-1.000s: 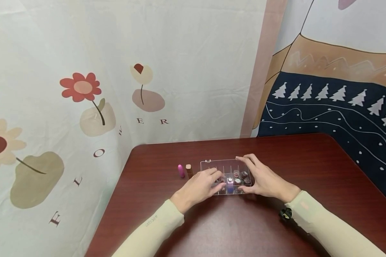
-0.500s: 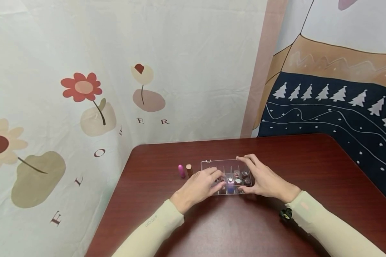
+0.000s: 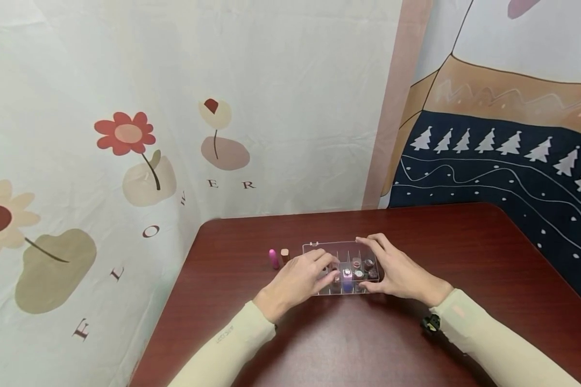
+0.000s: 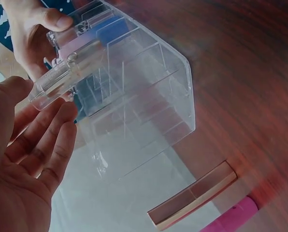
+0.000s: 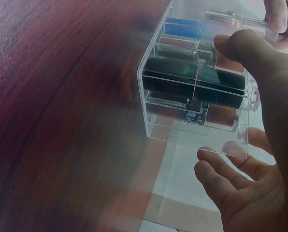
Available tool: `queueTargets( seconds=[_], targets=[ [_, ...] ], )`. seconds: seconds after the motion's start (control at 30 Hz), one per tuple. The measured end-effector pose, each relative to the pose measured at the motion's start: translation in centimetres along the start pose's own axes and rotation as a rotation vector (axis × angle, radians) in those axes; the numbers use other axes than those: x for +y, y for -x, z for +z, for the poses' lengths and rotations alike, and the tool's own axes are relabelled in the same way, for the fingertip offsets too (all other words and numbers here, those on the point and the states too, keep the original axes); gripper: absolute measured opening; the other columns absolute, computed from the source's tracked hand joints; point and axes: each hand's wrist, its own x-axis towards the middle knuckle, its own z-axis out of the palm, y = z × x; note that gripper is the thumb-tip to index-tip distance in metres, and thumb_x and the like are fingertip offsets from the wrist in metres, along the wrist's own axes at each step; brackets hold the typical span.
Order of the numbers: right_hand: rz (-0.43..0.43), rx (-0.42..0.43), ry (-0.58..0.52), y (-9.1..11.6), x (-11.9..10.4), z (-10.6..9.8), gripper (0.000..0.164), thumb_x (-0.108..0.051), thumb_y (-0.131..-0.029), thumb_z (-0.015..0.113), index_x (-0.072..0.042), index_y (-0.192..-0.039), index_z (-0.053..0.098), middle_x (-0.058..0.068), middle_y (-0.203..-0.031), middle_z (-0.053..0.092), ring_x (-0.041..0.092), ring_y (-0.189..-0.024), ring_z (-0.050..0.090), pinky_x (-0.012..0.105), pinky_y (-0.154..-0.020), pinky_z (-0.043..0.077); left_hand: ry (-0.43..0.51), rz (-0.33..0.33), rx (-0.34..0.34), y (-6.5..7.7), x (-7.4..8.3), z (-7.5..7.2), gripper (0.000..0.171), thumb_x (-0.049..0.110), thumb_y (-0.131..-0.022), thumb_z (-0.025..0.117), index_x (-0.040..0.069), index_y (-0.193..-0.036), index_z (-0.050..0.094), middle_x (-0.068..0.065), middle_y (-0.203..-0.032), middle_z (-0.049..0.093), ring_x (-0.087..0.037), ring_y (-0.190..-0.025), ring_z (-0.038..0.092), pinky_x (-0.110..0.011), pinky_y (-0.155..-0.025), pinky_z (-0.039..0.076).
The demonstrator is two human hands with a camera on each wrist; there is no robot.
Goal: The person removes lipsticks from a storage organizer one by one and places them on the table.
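Observation:
A clear lipstick organizer (image 4: 192, 94) with thin dividers stands on the table, mostly in the middle of the head view. My left hand (image 3: 296, 279) pinches a clear lipstick tube (image 4: 57, 82) between thumb and fingers; its lower end is within one compartment. My right hand (image 3: 403, 273) grips the organizer's right end, thumb at the near side and fingers at the far side. Between the hands, a blue-and-lilac lipstick (image 3: 347, 280) stands in its compartment. The right wrist view shows a dark, thick tube (image 5: 170, 79) and several other tubes inside the right end.
Left of the organizer, a brown-and-gold lipstick (image 4: 194, 193) and a magenta lipstick (image 3: 273, 259) stand on the reddish-brown table (image 3: 348, 344). Printed fabric (image 3: 300, 107) hangs behind the table and along its left side.
My left hand has shifted very slightly up and left at its fingertips, still pinching the clear lipstick tube. My right hand and the organizer look still.

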Motion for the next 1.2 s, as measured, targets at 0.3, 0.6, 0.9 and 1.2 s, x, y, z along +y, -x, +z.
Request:
queueTargets(
  seconds=[0.3, 0.6, 0.9, 1.2],
  targets=[
    [-0.01, 0.012, 0.008, 0.0, 0.1, 0.2, 0.108, -0.034, -0.083, 0.108, -0.011, -0.171, 0.05, 0.016, -0.152, 0.058, 0.028, -0.123, 0.072, 0.047, -0.1, 0.069, -0.003, 0.015, 0.052, -0.1, 0.1, -0.8, 0.02, 0.023, -0.109, 0.086, 0.013, -0.125, 0.08, 0.001, -0.11, 0.08, -0.008, -0.09, 0.077, -0.021, -0.085, 0.067],
    [0.0, 0.009, 0.012, 0.1, 0.1, 0.1, 0.108, -0.034, -0.083, 0.108, -0.012, -0.171, 0.05, 0.012, -0.153, 0.058, 0.026, -0.123, 0.072, 0.046, -0.1, 0.068, -0.021, 0.029, 0.081, -0.2, 0.0, -1.3, 0.021, 0.022, -0.108, 0.087, 0.013, -0.125, 0.081, 0.001, -0.108, 0.079, -0.01, -0.088, 0.074, -0.021, -0.084, 0.066],
    [-0.03, 0.034, 0.023, 0.1, 0.2, 0.3, 0.108, -0.033, -0.081, 0.109, -0.01, -0.17, 0.051, 0.013, -0.151, 0.058, 0.025, -0.121, 0.073, 0.045, -0.098, 0.068, -0.078, 0.002, 0.112, 0.2, -0.2, -2.2, 0.023, 0.024, -0.106, 0.089, 0.015, -0.126, 0.082, 0.002, -0.107, 0.081, -0.01, -0.083, 0.076, -0.025, -0.061, 0.046],
    [-0.021, 0.034, 0.023, 0.1, 0.0, 0.2, 0.109, -0.034, -0.081, 0.109, -0.012, -0.17, 0.051, 0.014, -0.151, 0.059, 0.025, -0.12, 0.072, 0.045, -0.098, 0.068, -0.034, 0.002, 0.148, 0.7, -0.6, -3.1, 0.021, 0.019, -0.104, 0.091, 0.011, -0.122, 0.082, 0.0, -0.108, 0.081, -0.013, -0.091, 0.081, -0.025, -0.084, 0.069]
  ],
)
